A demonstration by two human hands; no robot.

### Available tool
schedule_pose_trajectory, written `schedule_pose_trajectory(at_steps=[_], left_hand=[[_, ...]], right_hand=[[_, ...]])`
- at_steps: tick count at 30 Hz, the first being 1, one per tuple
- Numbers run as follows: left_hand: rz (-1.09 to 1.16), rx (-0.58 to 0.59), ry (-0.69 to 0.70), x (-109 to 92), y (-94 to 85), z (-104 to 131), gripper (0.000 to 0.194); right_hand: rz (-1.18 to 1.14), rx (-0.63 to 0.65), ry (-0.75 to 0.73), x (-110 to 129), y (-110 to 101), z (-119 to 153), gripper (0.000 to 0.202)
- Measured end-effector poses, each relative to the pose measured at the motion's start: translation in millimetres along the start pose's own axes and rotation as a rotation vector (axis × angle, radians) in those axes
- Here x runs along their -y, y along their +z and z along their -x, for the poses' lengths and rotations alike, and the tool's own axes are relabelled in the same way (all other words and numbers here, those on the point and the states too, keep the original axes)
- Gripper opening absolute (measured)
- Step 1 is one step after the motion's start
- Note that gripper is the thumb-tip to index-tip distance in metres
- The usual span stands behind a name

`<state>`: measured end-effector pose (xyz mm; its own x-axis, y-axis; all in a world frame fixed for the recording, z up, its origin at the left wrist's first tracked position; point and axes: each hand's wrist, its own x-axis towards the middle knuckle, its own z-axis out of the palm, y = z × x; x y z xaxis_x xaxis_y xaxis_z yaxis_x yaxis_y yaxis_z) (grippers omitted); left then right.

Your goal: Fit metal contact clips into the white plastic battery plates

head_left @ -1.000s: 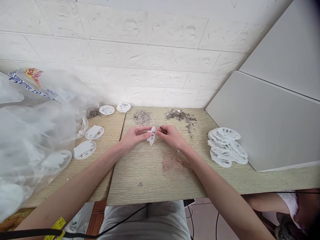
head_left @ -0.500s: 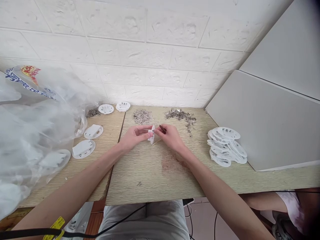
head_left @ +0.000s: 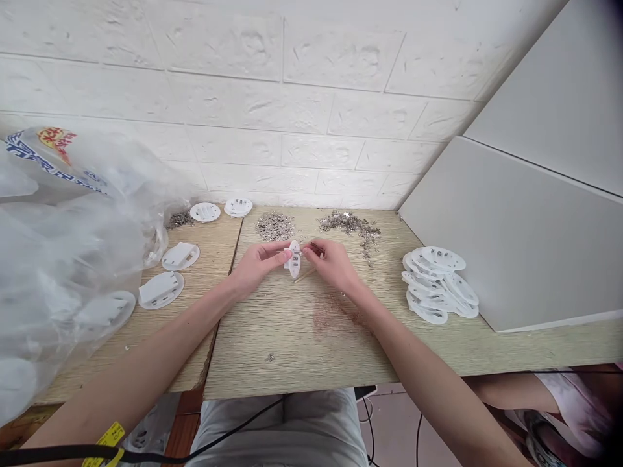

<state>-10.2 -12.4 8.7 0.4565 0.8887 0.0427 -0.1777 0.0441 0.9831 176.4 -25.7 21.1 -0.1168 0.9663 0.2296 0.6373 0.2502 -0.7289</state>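
My left hand (head_left: 260, 264) pinches a white plastic disc (head_left: 294, 261) between thumb and fingers, holding it on edge above the table. Small metal contacts show in slots on the disc's face, which is turned to the right. My right hand (head_left: 331, 263) is closed beside the disc, its fingertips at the upper right rim. A thin dark brown stick (head_left: 316, 247) shows between its fingers. From beneath this hand a pale, thin tip (head_left: 302, 277) sticks out toward the lower left; whether it belongs to the same stick, I cannot tell. Any small piece in the fingertips is too small to make out.
Two piles of small metal pieces, left (head_left: 275, 226) and right (head_left: 345, 222), lie near the wall. At right, a heap of white discs (head_left: 438, 285) sits by a grey panel (head_left: 525, 240). Further discs (head_left: 161, 290) and a clear plastic bag (head_left: 87, 240) are at left. Another person's arm (head_left: 511, 393) shows lower right.
The disc in my left hand has turned so that more of its slotted face shows. My right fingertips stay close to its upper rim. The view has shifted slightly.
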Motion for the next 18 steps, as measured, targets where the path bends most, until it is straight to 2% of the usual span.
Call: schedule_pose_trajectory(at_steps=[7, 12, 18], left_hand=[[0.131, -0.012, -0.037, -8.2, 4.3, 1.0, 0.039], [0.153, 0.018, -0.024, -7.3, 2.4, -0.3, 0.037], [0.171, 0.011, -0.015, -9.6, 3.9, 0.9, 0.038]], right_hand=[[-0.399, 0.099, 0.125, -6.5, -0.3, -3.1, 0.017], [-0.517, 0.112, 0.155, -8.4, 0.1, -3.2, 0.023], [-0.552, 0.150, 0.174, -8.3, -2.9, -3.6, 0.028]])
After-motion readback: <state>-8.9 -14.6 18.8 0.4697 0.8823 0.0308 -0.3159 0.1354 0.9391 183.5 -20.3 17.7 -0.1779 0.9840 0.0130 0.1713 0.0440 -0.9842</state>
